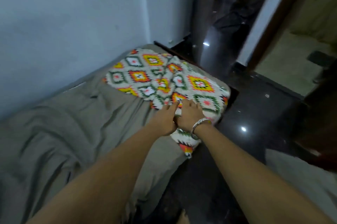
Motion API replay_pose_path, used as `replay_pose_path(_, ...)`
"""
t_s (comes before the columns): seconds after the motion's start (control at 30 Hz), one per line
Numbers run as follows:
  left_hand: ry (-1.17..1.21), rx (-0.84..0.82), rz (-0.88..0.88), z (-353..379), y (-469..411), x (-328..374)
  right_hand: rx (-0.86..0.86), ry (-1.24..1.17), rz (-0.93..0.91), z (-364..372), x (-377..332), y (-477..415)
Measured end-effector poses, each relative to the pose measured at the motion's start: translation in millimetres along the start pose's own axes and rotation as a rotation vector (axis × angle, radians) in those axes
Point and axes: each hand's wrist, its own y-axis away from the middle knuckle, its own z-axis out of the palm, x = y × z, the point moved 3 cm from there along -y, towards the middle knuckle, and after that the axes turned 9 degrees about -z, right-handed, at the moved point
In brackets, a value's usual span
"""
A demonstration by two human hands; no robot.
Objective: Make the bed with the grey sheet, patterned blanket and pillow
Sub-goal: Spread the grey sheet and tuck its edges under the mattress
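Pale walls corner a bed (164,165) under a rumpled grey sheet (69,123). At its far right end lies the patterned blanket (200,85), where left hand (166,121) and right hand (190,116) meet; whether either grip pinches the fabric, I cannot tell.

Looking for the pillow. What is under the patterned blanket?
The grey sheet runs under the patterned blanket. Whatever else lies beneath is covered; no pillow shows.

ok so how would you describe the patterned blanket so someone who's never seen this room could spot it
Find the bed covered by a wrinkled grey sheet against the pale blue wall. At its far end, by the dark glossy floor, lies the folded white fleece blanket. Its orange, yellow and green diamonds are the only pattern on the bed.
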Motion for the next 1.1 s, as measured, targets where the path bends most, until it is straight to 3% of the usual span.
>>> replay_pose_path(0.33,0.128,0.301,-0.496,-79,209,-262,-0.206,0.225,-0.535,155,-302,40)
replay_pose_path(0.5,0.195,0.352,-0.733,-88,328,-368,-0.322,0.256,-0.716,234,-422,91)
replay_pose_path(0.73,0.340,0.433,-0.918,-95,440,-454,-0.500,0.357,-0.889,318,-531,139)
replay_pose_path(1.1,0.556,0.479,-1.263,-63,540,-567,-0.740,0.502,-1.086,441,-641,139)
